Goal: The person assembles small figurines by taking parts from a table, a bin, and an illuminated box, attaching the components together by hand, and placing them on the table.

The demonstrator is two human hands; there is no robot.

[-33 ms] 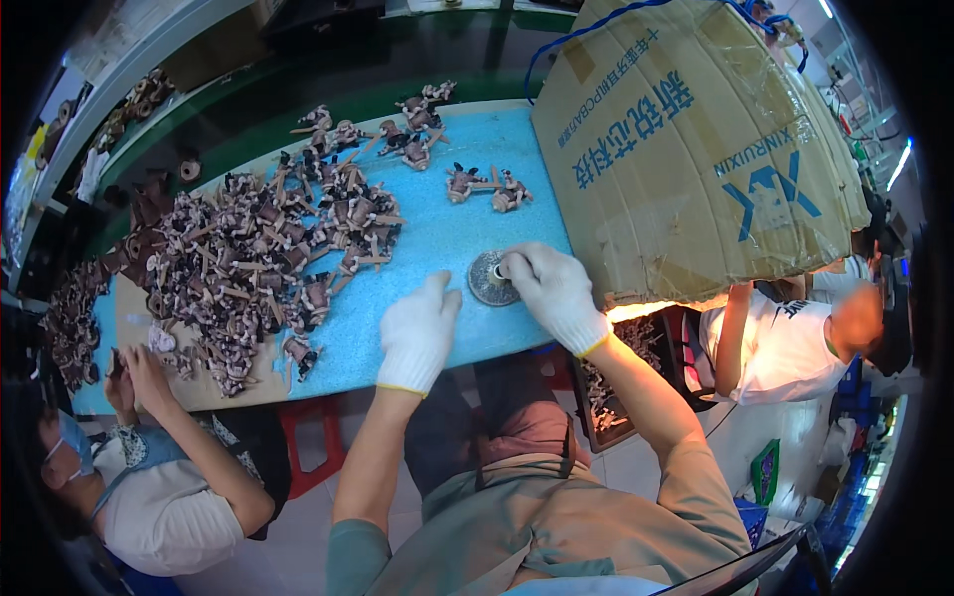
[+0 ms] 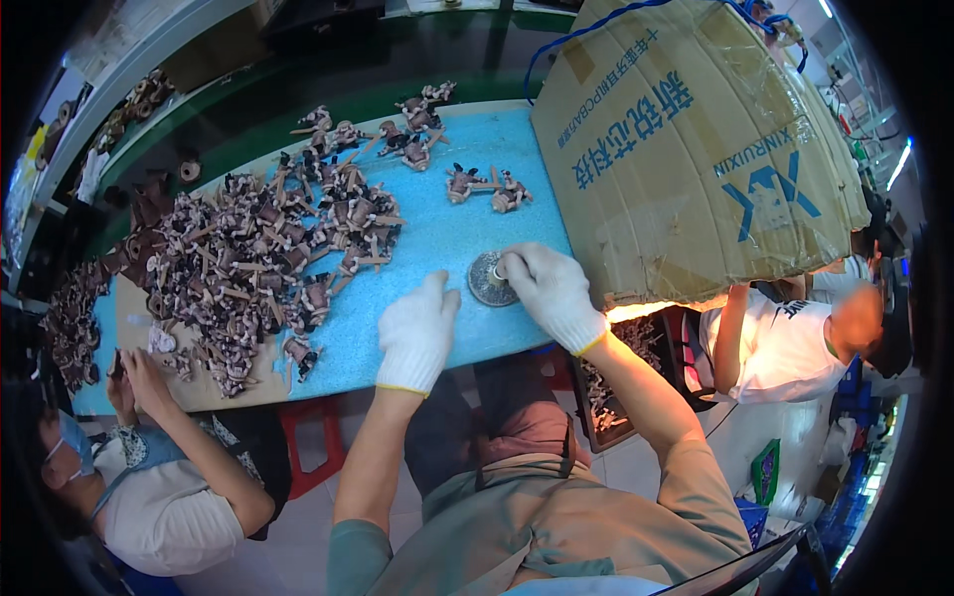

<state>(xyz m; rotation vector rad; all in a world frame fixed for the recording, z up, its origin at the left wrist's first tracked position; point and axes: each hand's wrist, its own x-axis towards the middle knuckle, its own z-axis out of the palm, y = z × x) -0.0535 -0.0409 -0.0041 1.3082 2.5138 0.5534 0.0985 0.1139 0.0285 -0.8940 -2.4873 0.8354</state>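
Gloved fingers (image 2: 512, 260) of the right hand (image 2: 550, 288) appear to pinch the middle of a grey round disc (image 2: 484, 289), which lies flat on the blue mat (image 2: 467, 233), probably for steady support. Near the disc, the left hand (image 2: 417, 333) has its thumb spread apart, with nothing visible in it. Farther left, small figures (image 2: 268, 233) are heaped, perhaps for easy reach; a cardboard box (image 2: 686, 199) stands at right.

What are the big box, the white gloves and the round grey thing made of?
Box: probably cardboard; its creased brown sides look mostly dull.
Gloves: likely knitted fabric, matte, with ribbed cuffs.
Round grey thing: maybe metal or stone; its speckled top doesn't settle it.
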